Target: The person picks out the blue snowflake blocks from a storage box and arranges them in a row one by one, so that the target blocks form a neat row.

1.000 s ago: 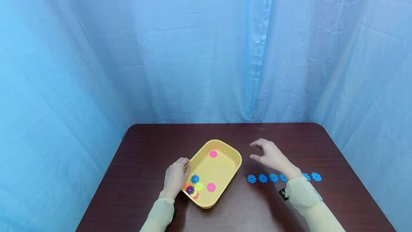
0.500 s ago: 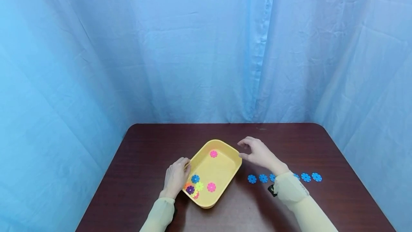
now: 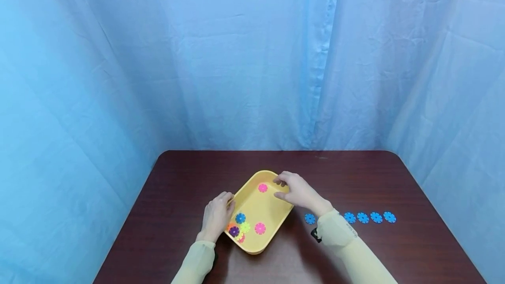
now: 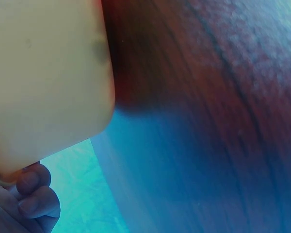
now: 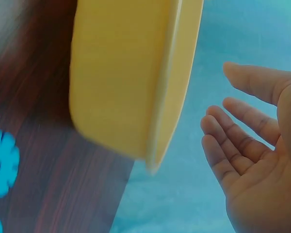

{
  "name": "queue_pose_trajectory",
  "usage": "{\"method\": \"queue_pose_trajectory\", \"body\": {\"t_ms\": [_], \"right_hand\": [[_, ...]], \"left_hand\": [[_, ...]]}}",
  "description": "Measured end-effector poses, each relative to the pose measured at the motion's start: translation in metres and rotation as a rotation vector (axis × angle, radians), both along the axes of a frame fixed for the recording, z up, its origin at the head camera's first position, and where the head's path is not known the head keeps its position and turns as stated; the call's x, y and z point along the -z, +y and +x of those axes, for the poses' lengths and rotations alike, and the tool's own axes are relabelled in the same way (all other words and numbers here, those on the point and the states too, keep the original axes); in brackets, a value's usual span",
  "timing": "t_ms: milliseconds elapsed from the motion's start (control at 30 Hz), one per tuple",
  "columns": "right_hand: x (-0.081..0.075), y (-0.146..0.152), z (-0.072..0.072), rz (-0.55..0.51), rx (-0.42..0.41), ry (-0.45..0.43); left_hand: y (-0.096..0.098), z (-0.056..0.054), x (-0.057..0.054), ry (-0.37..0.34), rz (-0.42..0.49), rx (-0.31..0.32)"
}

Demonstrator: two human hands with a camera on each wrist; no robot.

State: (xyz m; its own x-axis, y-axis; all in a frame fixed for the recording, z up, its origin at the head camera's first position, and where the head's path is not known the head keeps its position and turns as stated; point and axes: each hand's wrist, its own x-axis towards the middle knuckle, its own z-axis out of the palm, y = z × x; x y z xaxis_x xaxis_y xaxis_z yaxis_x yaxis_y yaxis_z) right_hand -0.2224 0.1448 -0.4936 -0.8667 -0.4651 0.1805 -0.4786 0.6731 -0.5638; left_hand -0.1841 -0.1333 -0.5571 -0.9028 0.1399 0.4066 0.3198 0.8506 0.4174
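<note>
A yellow plastic tray [image 3: 270, 214] lies at a slant on the table, one corner toward me. My left hand [image 3: 215, 216] grips its left rim, with fingertips [image 4: 31, 182] curled over the edge in the left wrist view. My right hand [image 3: 300, 192] hovers above the tray's far right end, holding nothing, thumb and fingers spread apart. Inside lie notched flower-shaped discs: a pink one [image 3: 262, 187] at the far end, another pink disc [image 3: 260, 228], a blue disc [image 3: 240, 218], and a purple disc [image 3: 234, 231] overlapping yellow and orange ones.
Right of the tray, several blue notched discs [image 3: 363, 217] form a row on the dark red-brown table [image 3: 189, 174]; my right forearm hides part of it. Light blue curtains [image 3: 244, 78] hang behind the table and at both sides.
My right hand has moved left, from beside the tray to over its far right end. My left hand stays on the rim, and the discs have not moved.
</note>
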Motion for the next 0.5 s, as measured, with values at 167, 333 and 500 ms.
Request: {"method": "queue_pose_trajectory", "body": {"t_ms": [167,333,500], "right_hand": [[0.005,-0.02,-0.003,0.016,-0.056,0.016],[0.009,-0.037,-0.004,0.039,-0.09,0.023],[0.014,-0.051,-0.005,0.05,-0.121,0.023]], "left_hand": [[0.0,0.0,0.001,0.006,-0.005,0.003],[0.0,0.0,0.002,0.004,-0.007,0.001],[-0.001,-0.001,0.001,0.002,-0.011,0.001]]}}
